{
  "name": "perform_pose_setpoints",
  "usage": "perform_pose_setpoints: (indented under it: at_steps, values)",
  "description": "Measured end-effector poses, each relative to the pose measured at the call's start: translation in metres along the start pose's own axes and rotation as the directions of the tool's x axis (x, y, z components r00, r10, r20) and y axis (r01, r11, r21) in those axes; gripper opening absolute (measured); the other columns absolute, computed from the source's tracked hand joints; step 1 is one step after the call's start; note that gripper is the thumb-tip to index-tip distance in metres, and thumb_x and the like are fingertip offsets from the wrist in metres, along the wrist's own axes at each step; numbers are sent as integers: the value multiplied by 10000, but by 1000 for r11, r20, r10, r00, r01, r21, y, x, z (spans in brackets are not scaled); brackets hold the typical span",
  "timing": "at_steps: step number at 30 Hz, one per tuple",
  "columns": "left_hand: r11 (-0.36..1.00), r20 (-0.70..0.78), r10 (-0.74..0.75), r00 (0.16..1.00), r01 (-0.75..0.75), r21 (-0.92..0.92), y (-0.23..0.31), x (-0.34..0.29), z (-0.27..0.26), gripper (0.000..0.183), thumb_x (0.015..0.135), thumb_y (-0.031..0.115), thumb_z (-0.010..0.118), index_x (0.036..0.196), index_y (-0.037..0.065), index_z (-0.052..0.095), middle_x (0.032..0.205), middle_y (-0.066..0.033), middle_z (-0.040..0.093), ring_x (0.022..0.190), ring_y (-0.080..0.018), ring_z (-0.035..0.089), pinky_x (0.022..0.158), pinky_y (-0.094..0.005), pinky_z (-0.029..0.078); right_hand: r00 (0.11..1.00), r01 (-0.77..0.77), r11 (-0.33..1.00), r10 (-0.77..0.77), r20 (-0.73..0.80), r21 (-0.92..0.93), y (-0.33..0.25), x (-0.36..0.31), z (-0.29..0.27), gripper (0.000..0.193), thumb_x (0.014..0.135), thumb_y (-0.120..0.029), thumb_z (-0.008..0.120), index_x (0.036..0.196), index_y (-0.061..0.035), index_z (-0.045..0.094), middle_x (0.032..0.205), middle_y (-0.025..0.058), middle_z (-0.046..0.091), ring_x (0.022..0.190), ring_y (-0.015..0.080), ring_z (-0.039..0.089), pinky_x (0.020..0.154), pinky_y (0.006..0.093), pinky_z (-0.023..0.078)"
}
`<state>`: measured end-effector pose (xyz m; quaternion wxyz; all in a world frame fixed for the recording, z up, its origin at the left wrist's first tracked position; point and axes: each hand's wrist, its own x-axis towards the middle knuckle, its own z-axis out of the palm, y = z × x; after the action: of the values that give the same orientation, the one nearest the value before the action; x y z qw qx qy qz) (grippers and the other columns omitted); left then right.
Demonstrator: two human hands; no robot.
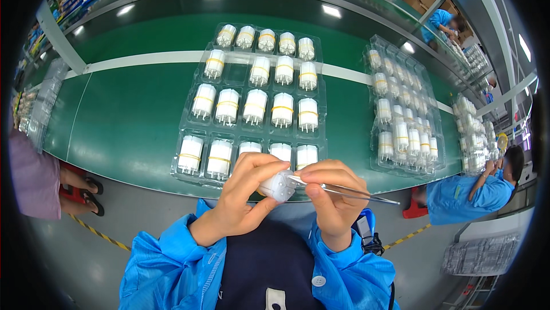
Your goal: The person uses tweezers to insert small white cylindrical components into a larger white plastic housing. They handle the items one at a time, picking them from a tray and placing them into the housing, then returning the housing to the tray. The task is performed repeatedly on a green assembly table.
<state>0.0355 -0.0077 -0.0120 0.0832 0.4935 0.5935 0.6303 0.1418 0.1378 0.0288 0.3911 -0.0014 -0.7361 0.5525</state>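
My left hand [240,195] is closed around a white cylindrical part [276,188], held tilted over the table's near edge with its end toward my right hand. My right hand [338,195] pinches a pair of metal tweezers [366,196], whose tips meet the end of that part. Exactly what the tips touch is too small to tell. Just beyond both hands lies a clear plastic tray [179,155] with rows of similar white cylinders [227,105], each with a yellow band; many show metal pins. My hands partly cover the nearest row.
A green conveyor-like table [126,121] runs across, with a pale stripe. To the right stand a second filled tray [405,109] and more white parts [474,138]. One co-worker [472,192] sits at the right; another person [37,178] is at the left. A metal post [60,38] rises far left.
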Motion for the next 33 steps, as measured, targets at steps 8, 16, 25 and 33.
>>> perform_pose_setpoints:
  at_steps: [8, 16, 25, 33]
  values:
    - [1000, -9, -9, 1000, 9, -11, 1, 0, 1, 596, 680, -56, 678, 1266, -21, 572, 1152, -176, 570, 1021, -332, 550, 878, -393, 452, 1000, 7, 1000, -7, 10, -21, -1, 2, 1, 144, 778, 50, 713, 919, 24, 710, 874, 157, 713, 764, 221, 685, 669, 291, 533]
    - [996, -52, 23, 998, -18, 83, 0, 0, 0, 547, 678, -58, 682, 1216, -22, 588, 1143, -180, 579, 1012, -335, 561, 871, -394, 459, 986, 76, 968, -37, 163, -239, -6, 12, 3, 173, 761, 25, 730, 934, 15, 726, 869, 151, 714, 761, 237, 686, 678, 311, 535]
    - [993, -133, -2, 991, -15, -121, -12, -4, 15, 611, 718, -59, 706, 1275, 7, 463, 1182, -181, 569, 1059, -346, 564, 908, -405, 455, 1000, -4, 1000, 4, 4, 3, -9, -5, 8, 171, 803, -12, 723, 968, 29, 716, 914, 174, 706, 828, 250, 680, 734, 323, 535]
    - [980, -61, 135, 989, -124, 158, -7, 2, 6, 582, 751, -57, 714, 1277, -13, 470, 1199, -189, 509, 1052, -286, 534, 891, -370, 454, 992, -46, 995, 56, -113, 89, -3, -12, 13, 140, 847, -11, 690, 979, 35, 693, 942, 178, 694, 834, 223, 668, 726, 298, 527]
